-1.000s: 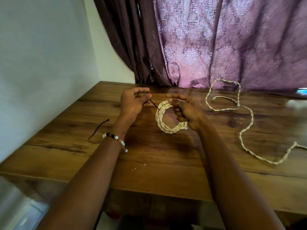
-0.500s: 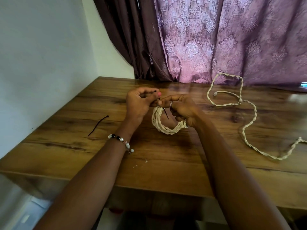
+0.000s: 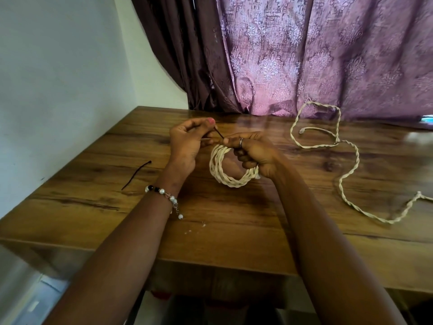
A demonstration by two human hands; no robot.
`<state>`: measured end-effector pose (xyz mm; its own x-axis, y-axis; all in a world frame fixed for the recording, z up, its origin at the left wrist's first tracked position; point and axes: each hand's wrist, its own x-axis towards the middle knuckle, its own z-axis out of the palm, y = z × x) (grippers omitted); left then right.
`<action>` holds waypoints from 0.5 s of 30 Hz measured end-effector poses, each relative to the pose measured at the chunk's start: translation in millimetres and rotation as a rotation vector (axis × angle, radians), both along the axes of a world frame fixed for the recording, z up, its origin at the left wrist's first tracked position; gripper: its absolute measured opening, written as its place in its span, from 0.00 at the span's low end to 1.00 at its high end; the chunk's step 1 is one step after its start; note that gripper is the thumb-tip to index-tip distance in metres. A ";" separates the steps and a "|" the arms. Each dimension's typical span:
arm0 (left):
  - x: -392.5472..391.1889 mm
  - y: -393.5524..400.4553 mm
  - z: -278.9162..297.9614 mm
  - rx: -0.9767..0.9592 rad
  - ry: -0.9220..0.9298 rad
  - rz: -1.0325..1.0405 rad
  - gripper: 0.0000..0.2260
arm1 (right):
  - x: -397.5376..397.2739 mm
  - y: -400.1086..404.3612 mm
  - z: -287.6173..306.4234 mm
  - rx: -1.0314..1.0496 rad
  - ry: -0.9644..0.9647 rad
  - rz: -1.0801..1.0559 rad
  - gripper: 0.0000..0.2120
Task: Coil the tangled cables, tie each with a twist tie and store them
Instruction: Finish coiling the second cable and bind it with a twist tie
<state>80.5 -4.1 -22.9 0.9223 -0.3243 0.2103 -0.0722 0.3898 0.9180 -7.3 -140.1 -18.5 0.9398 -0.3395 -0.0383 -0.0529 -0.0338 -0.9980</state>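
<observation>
Head view, one frame: person at a wooden table (image 3: 234,231), both hands raised just above it at frame centre. Right hand (image 3: 254,153) has its fingers curled round the right side of a coiled cream cable (image 3: 225,170), apparently to keep the loops stacked so they don't spring apart; the coil hangs below and left of that hand, lower edge near or on the tabletop, can't tell which. Left hand (image 3: 187,141) pinches one end of a thin dark twist tie (image 3: 219,133) between thumb and fingertips. The tie runs diagonally down-right to the right hand's index finger and thumb, which pinch at its other end right above the top of the coil. So the tie sits between the two pinches, just over the coil's upper arc, likely being wrapped or twisted shut there; whether it already circles the loops is hidden by fingers. A second twist tie (image 3: 136,175) lies loose at left-centre of the frame, well apart from the hands, probably kept for the next cable. An uncoiled cream cable (image 3: 349,170) sprawls across the right of the frame, untouched, still to be coiled. No storage spot is visible.
</observation>
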 end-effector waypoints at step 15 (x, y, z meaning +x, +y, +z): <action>-8.5 -2.2 -8.2 0.392 -0.151 -0.403 0.03 | 2.4 -3.6 -4.5 0.046 -0.039 -0.089 0.08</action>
<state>72.0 -6.3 -31.1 0.6788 -0.7240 0.1232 -0.1299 0.0468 0.9904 -4.9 -143.7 -23.0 0.9073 -0.4201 -0.0201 -0.0151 0.0153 -0.9998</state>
